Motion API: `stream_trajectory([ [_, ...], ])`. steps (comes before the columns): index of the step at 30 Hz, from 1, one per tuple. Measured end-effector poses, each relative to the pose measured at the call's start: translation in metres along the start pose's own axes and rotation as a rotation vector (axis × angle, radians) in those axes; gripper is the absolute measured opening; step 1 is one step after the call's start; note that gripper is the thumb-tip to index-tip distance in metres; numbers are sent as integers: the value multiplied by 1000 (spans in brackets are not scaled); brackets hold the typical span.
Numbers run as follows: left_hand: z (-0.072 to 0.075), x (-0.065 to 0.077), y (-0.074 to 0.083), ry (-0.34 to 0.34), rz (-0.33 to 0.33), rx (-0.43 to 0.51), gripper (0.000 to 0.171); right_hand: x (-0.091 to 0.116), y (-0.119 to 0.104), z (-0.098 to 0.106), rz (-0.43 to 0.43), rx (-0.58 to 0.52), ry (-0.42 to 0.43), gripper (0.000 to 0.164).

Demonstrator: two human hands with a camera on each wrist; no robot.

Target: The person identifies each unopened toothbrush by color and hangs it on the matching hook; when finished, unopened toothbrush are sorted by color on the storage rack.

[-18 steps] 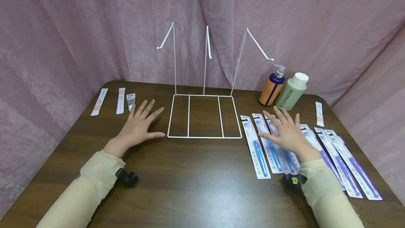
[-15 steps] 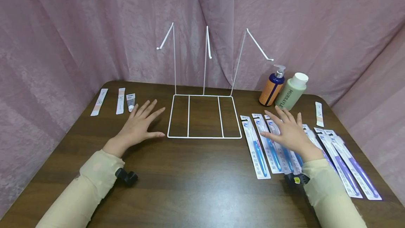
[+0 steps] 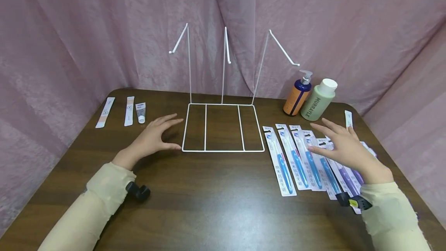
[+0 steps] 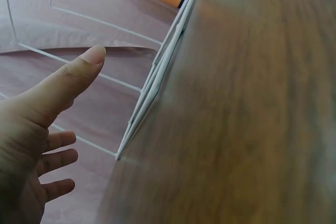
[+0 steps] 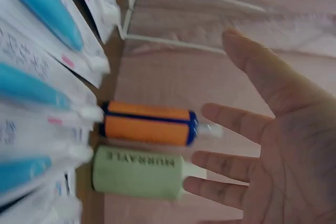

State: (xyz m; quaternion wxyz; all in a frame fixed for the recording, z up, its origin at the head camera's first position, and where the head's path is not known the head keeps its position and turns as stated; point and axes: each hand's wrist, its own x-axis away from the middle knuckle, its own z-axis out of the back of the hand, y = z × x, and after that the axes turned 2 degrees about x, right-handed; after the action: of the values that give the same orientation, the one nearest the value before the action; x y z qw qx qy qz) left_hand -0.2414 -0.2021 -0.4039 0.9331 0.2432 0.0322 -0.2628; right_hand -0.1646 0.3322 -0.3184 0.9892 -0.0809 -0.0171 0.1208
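A white wire rack [image 3: 223, 151] with three upright hooks stands at the middle back of the table. My left hand [image 3: 148, 140] is beside its front left corner, fingers extended and thumb tip right at the frame; it holds nothing. On the right, my right hand [image 3: 350, 150] is over a row of packaged toothbrushes, fingers spread and nothing in them. Blue-handled toothbrushes [image 3: 280, 162] lie on the near side of the row to the rack, while purple-handled toothbrushes [image 3: 345, 177] are partly hidden beneath the right hand and forearm.
An orange pump bottle [image 3: 297, 97] and a green bottle [image 3: 318, 102] stand at the back right. Two slim sachets, one of them a white sachet [image 3: 129, 110], and a small tube [image 3: 141, 112] lie at the left. Another sachet [image 3: 348, 118] lies far right. Pink curtain [image 3: 156, 30] hangs behind.
My right hand has moved right, from over the blue toothbrushes toward the purple ones. The left hand's fingers have come closer together, uncovering the small tube. The head view has shifted slightly.
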Motion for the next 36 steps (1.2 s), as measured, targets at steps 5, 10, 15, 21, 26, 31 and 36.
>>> stream_trajectory([
  [5, -2, -6, 0, -29, 1, 88, 85, 15, 19, 5, -11, -51, 21, 75],
  [10, -7, -11, -2, -11, -21, 195, 73, 26, 52, 0, -29, -117, 95, 72],
  [15, -14, -12, -5, -17, -17, 187, 71, 32, 85, -6, -125, -231, 62, 67],
  [21, -20, -12, -6, -52, -6, 158, 72, 39, 115, -8, -215, -271, 46, 64],
  [26, -20, -9, -9, -53, -4, 145, 72, 43, 131, -7, -203, -322, 97, 57],
  [31, -17, -5, -13, -42, 18, 125, 73, 46, 142, -12, -234, -403, 71, 59],
  [36, -18, -3, -16, -32, 29, 96, 74, 47, 149, -16, -299, -337, -14, 61],
])
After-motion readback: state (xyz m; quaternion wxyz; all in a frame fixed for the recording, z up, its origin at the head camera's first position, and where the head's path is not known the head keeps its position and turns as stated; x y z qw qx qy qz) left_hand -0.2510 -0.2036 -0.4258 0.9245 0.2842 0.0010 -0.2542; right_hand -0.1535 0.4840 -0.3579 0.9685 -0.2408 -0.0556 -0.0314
